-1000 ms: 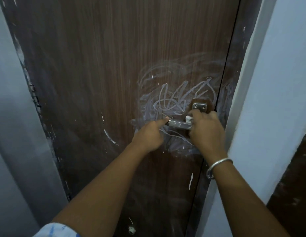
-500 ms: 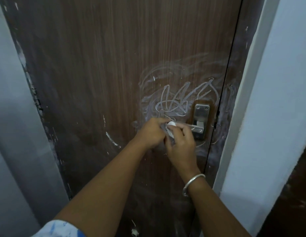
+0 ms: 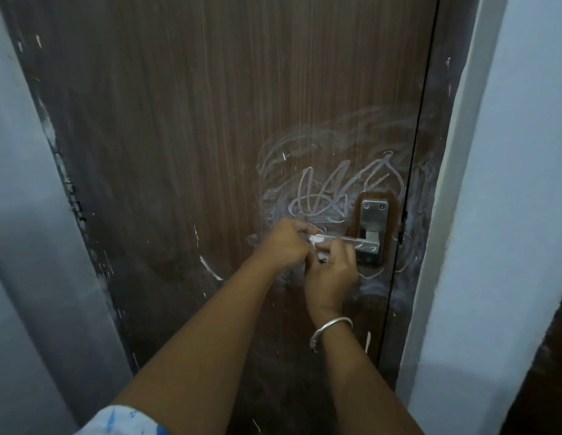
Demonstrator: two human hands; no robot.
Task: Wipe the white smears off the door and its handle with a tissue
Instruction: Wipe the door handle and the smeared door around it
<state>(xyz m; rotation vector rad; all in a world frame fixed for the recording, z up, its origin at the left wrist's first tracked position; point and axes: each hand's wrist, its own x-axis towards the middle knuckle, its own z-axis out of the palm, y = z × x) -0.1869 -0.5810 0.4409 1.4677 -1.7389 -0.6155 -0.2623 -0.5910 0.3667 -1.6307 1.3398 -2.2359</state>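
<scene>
A brown wooden door (image 3: 210, 136) fills the view, with white scribbled smears (image 3: 323, 196) above and left of its metal lever handle (image 3: 364, 241). The handle's plate (image 3: 373, 211) sits near the door's right edge. My left hand (image 3: 287, 243) grips the free end of the lever. My right hand (image 3: 331, 271) is just below the lever and pinches a small white tissue (image 3: 320, 251) against it. More faint smears (image 3: 377, 277) lie under the handle.
A pale wall (image 3: 509, 183) and door frame (image 3: 430, 152) stand to the right, another pale wall (image 3: 22, 215) to the left. A silver bangle (image 3: 331, 329) sits on my right wrist. Old white scratches (image 3: 210, 271) mark the door lower left of the handle.
My right hand with the tissue has slid left along the lever from the plate end to its free end, uncovering the plate. My left hand has stayed on the lever's tip.
</scene>
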